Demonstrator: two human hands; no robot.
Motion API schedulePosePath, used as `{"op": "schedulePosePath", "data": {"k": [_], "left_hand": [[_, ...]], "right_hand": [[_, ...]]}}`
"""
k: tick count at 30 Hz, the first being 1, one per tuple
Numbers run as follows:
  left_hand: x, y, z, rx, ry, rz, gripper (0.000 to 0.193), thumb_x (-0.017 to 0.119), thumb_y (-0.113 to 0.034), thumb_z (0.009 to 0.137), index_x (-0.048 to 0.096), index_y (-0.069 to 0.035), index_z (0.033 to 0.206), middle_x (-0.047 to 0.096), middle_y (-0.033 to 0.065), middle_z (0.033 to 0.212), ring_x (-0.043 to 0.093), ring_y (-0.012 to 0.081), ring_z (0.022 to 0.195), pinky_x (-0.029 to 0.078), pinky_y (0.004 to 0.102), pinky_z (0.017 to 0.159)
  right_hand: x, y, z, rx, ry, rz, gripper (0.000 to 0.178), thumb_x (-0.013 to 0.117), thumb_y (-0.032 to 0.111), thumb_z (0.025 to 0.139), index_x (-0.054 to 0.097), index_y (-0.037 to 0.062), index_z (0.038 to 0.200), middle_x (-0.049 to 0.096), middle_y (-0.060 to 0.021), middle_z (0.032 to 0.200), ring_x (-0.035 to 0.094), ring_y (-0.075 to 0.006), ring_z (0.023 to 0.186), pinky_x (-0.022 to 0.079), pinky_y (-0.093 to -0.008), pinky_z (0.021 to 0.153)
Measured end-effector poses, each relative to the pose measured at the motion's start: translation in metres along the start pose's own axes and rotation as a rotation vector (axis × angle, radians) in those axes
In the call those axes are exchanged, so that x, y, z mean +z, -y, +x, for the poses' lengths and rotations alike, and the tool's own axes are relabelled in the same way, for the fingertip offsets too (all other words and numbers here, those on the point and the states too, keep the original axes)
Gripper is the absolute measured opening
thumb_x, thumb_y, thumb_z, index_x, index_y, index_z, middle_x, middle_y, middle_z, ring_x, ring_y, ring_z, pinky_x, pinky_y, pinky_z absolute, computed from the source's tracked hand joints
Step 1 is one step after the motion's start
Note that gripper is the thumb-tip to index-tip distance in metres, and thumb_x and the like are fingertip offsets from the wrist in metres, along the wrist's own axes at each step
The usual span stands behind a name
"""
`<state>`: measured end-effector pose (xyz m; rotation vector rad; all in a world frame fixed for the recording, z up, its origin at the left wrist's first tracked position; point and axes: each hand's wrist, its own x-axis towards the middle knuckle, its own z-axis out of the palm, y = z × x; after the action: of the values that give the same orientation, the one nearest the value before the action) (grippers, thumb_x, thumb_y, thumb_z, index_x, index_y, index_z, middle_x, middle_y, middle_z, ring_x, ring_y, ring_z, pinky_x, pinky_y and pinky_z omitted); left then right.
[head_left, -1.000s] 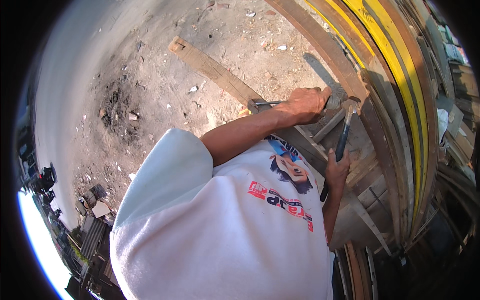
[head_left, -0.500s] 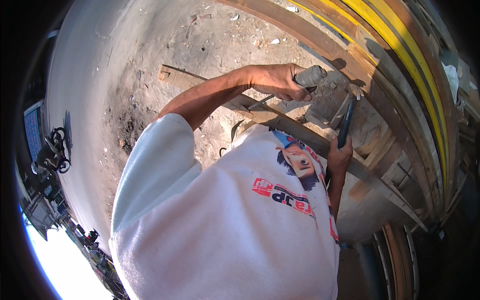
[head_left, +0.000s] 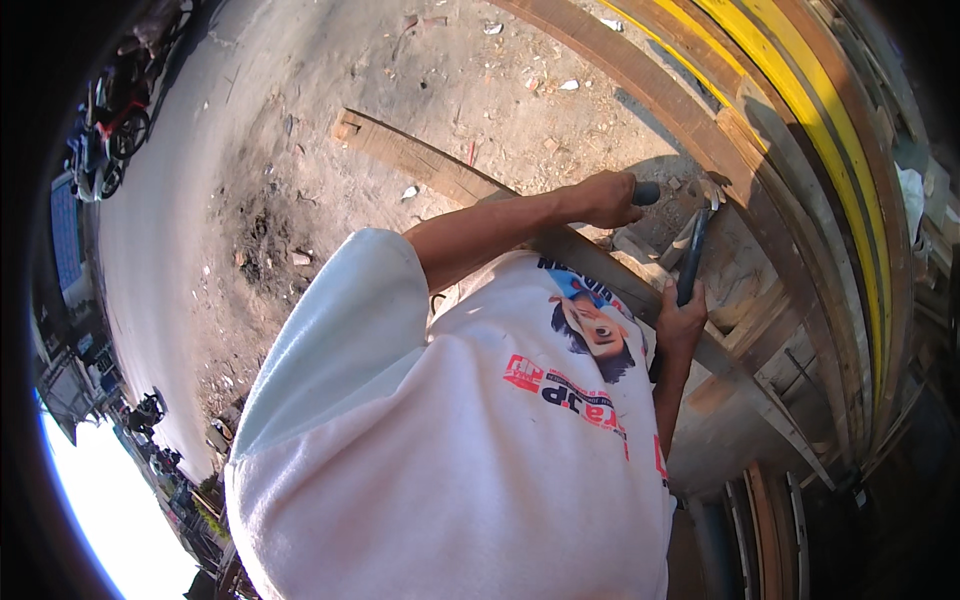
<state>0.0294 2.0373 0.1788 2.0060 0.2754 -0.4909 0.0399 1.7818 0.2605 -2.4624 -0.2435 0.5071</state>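
From here I see the left hand (head_left: 607,198) in a fist around a grey cylindrical tool (head_left: 648,193), its blunt end jutting out toward the brown timber (head_left: 640,75). The right hand (head_left: 681,318), fingers wrapped tight, grips a dark-handled tool (head_left: 693,258), whose pale metal end sits at that timber's edge, though I can't tell whether they touch. Below the left forearm a weathered plank (head_left: 420,160) slants across, and yellow-painted boards (head_left: 800,75) curve beyond the timber.

Tool shaft (head_left: 692,248) black; cylinder (head_left: 648,193) dark grey; beam (head_left: 787,62) yellow, dark-striped; shirt (head_left: 450,480) white, printed.
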Motion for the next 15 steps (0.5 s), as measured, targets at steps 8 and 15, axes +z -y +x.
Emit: {"op": "schedulePosePath", "data": {"k": [8, 15], "left_hand": [[-0.051, 0.001, -0.023, 0.005, -0.173, -0.151, 0.052, 0.072, -0.042, 0.095, 0.058, 0.003, 0.116, 0.068, 0.0208, 0.087, 0.069, 0.0325, 0.083, 0.054, 0.0434, 0.077], [-0.044, -0.007, -0.064, 0.092, 0.058, -0.13, 0.046, 0.071, -0.041, 0.097, 0.057, 0.001, 0.114, 0.068, 0.0194, 0.093, 0.067, 0.0294, 0.089, 0.053, 0.0439, 0.077]], "right_hand": [[0.003, -0.007, -0.001, -0.029, -0.033, -0.023, 0.025, 0.068, 0.022, 0.096, 0.059, -0.0013, 0.101, 0.063, -0.0215, 0.081, 0.064, -0.036, 0.074, 0.05, -0.0462, 0.072], [-0.003, 0.005, -0.001, -0.009, -0.019, -0.001, 0.026, 0.068, 0.022, 0.096, 0.059, -0.0016, 0.101, 0.063, -0.0216, 0.077, 0.065, -0.0366, 0.071, 0.05, -0.0453, 0.068]]}}
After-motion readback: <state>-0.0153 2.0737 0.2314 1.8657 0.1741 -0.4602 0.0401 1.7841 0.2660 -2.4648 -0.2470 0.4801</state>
